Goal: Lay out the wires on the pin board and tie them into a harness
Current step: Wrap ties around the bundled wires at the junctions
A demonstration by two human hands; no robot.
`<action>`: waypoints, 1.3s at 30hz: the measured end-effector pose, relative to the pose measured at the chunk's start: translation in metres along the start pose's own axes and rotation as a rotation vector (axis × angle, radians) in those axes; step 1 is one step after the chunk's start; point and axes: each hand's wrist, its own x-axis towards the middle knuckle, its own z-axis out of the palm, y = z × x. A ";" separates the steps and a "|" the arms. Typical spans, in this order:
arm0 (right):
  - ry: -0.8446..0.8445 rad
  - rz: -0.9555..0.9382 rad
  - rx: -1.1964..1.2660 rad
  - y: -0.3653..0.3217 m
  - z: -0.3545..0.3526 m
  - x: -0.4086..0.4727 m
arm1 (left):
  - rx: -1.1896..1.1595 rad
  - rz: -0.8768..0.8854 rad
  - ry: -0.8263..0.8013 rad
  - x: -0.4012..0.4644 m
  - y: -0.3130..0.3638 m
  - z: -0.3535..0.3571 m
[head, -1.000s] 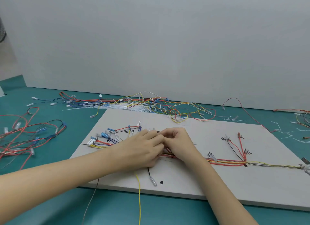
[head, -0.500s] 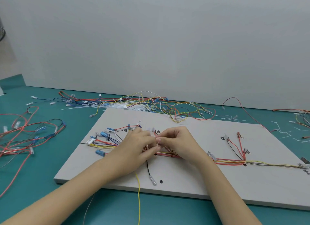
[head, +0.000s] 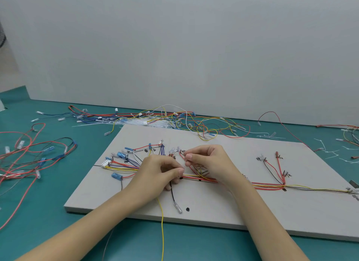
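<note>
My left hand [head: 155, 173] sits on the board [head: 223, 208] with its fingers curled in, thumb and forefinger pinched together at the left end of the trunk [head: 200, 178], the red and yellow wires running along the board's middle. I cannot tell whether the tips hold a wire or a tie; whatever is between them is too thin to see. My right hand [head: 209, 161] is just beside it, a little farther back, fingers curled, with thumb and forefinger pinched near a red wire [head: 187, 166] that slants up toward clear terminals. Again I cannot make out what the pinch holds. The two hands are close but their tips are apart.

The trunk passes under my right wrist and goes on to the right, where red and dark branches [head: 275, 173] fan upward and thin wires [head: 320, 189] run on to the board's right edge. Left of my left hand the wires spread out to blue terminals [head: 121, 155] and a white plug [head: 105, 163]. A yellow wire [head: 162, 231] hangs from under my left hand off the near edge, and a black wire [head: 172, 195] with a clear terminal lies beside it.

Loose wires [head: 174, 120] are heaped on the green table [head: 48, 212] behind the board, and more [head: 25, 155] lie to the left
</note>
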 end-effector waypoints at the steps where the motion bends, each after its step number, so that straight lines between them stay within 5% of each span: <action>1: -0.002 -0.001 0.004 0.000 0.001 0.000 | -0.025 -0.012 0.009 0.000 0.000 0.000; 9: 0.027 0.034 0.005 -0.003 0.004 -0.002 | -0.196 -0.120 -0.013 0.003 -0.001 0.003; 18: -0.059 0.144 0.277 -0.004 0.009 -0.005 | -0.258 -0.189 -0.034 0.006 0.001 0.002; 39: -0.152 0.067 0.154 -0.002 0.012 -0.006 | -0.284 -0.239 -0.025 0.002 0.007 0.003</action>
